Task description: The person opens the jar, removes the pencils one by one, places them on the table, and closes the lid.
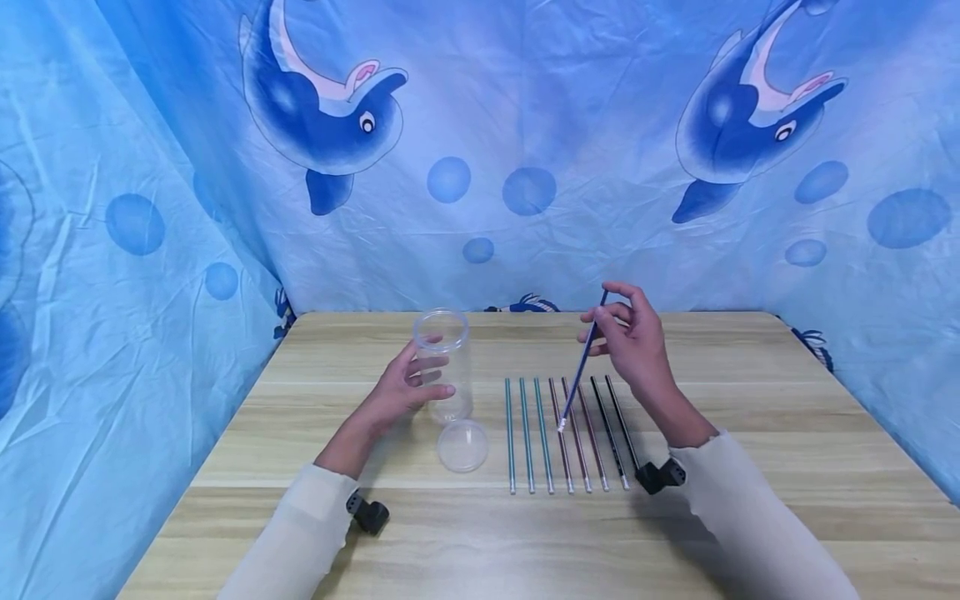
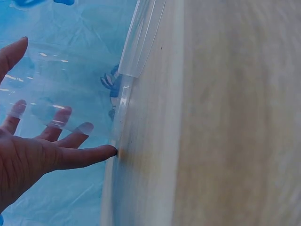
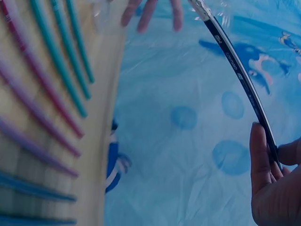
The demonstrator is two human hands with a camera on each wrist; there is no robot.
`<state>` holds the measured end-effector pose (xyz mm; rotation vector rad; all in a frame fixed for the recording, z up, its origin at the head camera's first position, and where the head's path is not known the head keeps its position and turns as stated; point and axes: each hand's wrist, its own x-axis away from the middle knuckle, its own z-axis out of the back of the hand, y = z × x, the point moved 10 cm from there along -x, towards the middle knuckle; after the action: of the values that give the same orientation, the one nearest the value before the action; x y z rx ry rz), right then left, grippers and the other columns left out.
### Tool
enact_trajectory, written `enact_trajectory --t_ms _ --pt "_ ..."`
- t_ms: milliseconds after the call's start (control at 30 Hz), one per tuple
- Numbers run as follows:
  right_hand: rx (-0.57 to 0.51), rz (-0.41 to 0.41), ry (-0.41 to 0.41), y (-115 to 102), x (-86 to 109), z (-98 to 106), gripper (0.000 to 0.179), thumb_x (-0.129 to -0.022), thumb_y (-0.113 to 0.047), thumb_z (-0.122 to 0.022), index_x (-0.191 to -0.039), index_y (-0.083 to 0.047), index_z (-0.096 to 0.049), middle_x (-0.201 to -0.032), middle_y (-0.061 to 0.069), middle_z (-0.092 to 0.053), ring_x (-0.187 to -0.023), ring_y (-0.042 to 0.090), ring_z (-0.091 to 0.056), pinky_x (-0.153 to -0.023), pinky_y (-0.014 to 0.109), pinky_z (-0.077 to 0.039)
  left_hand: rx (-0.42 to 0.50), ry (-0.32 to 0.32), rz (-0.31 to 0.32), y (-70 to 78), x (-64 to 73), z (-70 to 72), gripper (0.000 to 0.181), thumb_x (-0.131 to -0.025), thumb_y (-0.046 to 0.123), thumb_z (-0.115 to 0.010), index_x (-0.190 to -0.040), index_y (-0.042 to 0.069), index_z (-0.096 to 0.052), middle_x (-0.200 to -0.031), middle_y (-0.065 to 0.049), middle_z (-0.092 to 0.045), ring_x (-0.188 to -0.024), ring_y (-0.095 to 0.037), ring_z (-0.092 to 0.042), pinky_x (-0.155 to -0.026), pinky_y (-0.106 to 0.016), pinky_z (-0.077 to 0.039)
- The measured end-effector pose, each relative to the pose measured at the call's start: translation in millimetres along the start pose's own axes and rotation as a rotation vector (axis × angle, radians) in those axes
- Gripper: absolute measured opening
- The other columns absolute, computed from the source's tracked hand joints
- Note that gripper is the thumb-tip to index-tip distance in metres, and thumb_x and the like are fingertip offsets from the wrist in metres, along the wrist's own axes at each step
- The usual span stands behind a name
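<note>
My left hand (image 1: pixel 397 387) holds an upright clear plastic jar (image 1: pixel 459 367), thumb on the near side and fingers behind it; the left wrist view shows those fingers through the jar wall (image 2: pixel 80 80). No lid covers the jar's mouth. A clear round lid (image 1: pixel 462 448) lies on the table just in front. Above the row of pencils, my right hand (image 1: pixel 633 337) pinches a dark blue pencil (image 1: pixel 581 367) near its upper end. That pencil slants, its white-and-silver eraser end (image 3: pixel 201 8) down and toward the jar.
On the wooden table (image 1: pixel 337 467), between jar and right forearm, pencils lie side by side: three teal (image 1: pixel 527 433), three dark red (image 1: pixel 580 450) and two black (image 1: pixel 610 432). Their eraser ends face me. A blue dolphin-print cloth (image 1: pixel 487 125) hangs behind and on both sides.
</note>
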<state>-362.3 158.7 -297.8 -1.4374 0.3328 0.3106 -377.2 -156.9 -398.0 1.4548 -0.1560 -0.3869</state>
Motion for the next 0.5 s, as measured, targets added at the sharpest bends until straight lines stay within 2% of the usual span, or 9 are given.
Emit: enact_trajectory --t_ms 200,400,500 --pt "0.075 -0.073 -0.061 24 7.7 19 0.040 -0.105 -0.020 -0.052 -0.142 -0.009 -0.042 -0.106 0.018 -0.068 -0.080 0.019 -0.072 -0.066 0.037 -0.059 0.024 -0.014 0.021 -2.8 1.5 1.0 0.082 -0.084 0.004 -0.078 -0.153 0.014 -0.033 -0.146 -0.033 -0.041 -0.136 -0.053 -0.036 -0.110 -0.057 -0.033" --pt "0.177 -0.130 -0.284 43 13.1 25 0.039 -0.105 -0.013 -0.051 -0.142 -0.005 -0.042 -0.101 0.017 -0.068 -0.083 0.031 -0.071 -0.066 0.042 -0.059 0.037 -0.012 0.054 -5.5 2.6 -0.9 0.083 -0.083 0.006 -0.080 -0.152 0.019 -0.035 -0.148 -0.030 -0.040 -0.134 -0.053 -0.039 -0.105 -0.058 -0.038" --pt "0.217 -0.160 -0.347 53 17.2 31 0.039 -0.105 -0.011 -0.051 -0.142 -0.003 -0.041 -0.100 0.019 -0.068 -0.085 0.038 -0.069 -0.065 0.045 -0.058 0.040 -0.004 0.066 -6.1 2.7 0.7 0.081 -0.083 0.006 -0.080 -0.150 0.021 -0.038 -0.148 -0.029 -0.041 -0.134 -0.053 -0.039 -0.105 -0.058 -0.038"
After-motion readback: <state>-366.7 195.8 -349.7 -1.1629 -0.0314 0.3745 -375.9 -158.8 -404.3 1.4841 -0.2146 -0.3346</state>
